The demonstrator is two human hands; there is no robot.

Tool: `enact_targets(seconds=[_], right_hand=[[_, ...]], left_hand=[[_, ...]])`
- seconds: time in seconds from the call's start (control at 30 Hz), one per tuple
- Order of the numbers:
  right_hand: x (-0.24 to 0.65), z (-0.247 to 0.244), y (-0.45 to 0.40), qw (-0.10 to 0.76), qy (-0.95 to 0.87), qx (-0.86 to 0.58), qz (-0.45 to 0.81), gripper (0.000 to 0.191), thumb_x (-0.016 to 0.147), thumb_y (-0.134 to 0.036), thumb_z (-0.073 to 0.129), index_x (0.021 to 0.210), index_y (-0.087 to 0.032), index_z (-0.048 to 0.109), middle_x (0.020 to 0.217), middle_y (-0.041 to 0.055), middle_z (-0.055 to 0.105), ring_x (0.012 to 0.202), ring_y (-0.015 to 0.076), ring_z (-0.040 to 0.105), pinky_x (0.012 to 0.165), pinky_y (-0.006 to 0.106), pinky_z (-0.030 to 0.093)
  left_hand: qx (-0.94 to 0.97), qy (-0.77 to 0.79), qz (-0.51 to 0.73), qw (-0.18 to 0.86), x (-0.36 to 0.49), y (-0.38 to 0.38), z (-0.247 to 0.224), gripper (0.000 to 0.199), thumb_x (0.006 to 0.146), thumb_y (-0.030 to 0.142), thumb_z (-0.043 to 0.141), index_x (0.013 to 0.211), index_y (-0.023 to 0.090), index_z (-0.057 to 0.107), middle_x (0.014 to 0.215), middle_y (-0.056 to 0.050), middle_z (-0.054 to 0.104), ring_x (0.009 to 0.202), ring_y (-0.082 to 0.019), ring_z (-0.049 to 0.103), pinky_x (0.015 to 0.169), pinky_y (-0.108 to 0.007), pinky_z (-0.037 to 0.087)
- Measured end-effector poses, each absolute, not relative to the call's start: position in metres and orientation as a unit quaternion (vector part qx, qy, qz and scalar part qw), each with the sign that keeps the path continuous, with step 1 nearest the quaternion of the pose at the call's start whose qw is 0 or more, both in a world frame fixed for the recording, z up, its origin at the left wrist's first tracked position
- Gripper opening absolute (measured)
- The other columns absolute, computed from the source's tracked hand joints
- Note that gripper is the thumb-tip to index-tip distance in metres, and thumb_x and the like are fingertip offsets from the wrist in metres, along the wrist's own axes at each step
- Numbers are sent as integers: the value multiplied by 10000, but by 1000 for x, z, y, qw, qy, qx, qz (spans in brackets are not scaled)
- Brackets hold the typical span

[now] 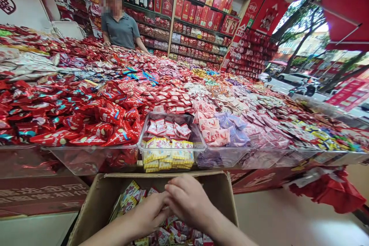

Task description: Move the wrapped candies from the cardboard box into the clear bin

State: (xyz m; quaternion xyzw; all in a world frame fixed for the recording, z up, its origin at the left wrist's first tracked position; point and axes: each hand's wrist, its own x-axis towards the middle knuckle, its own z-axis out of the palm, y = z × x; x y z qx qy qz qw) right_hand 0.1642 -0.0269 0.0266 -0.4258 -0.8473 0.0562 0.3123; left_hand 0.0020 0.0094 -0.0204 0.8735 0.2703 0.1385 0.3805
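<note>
My left hand (148,213) and my right hand (187,200) meet over an open cardboard box (233,207). The right hand's fingers are curled, and they overlap the left hand's fingertips. Whatever lies between the fingers, if anything, is hidden. Inside the box are small wrapped candies, some in yellow-and-white packets (131,194), others in pink and red wrappers (175,230). Just beyond the hands stands a clear plastic bin (142,132). Yellow-and-white packets (168,153) fill its front, with red-and-white packets (167,127) behind them.
Red shiny packets (98,123) heap up in the bin to the left. Pink packets (215,134) and lilac packets (233,127) fill the one to the right. A person (119,27) stands behind the candy display. Red bags (328,192) hang at the right. Shelves hold boxes and bottles.
</note>
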Motion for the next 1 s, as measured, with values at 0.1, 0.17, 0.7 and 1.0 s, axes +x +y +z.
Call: enact_targets(seconds=[0.1,0.17,0.7,1.0], right_hand=[[164,-1,-42,301,-804,-491,145,254,792,-290,476,1009,-168,524,877,77,604,790,172,529,688,282,425],[168,-8,-40,325,-763,-523,197,206,790,-307,477,925,-174,558,790,50,617,708,148,546,636,243,426],[172,-4,-33,533,-429,-497,534,289,740,-463,508,709,-176,502,540,-32,522,431,96,494,436,215,408],[174,-4,-33,540,-395,-496,553,278,731,-440,532,661,-178,472,542,-44,496,434,90,477,440,214,401]], left_hand=[[881,276,122,365,5,12,-21,121,744,178,442,656,170,525,590,25,544,524,-106,454,498,-185,313],[865,311,129,373,6,14,-16,164,742,260,494,613,164,521,520,48,483,489,-92,410,469,-184,272],[536,350,280,716,13,9,3,269,707,404,575,754,156,484,583,44,552,502,-85,511,456,-181,385],[532,356,280,716,13,9,3,292,722,435,551,789,159,485,591,42,560,489,-87,528,438,-181,378]])
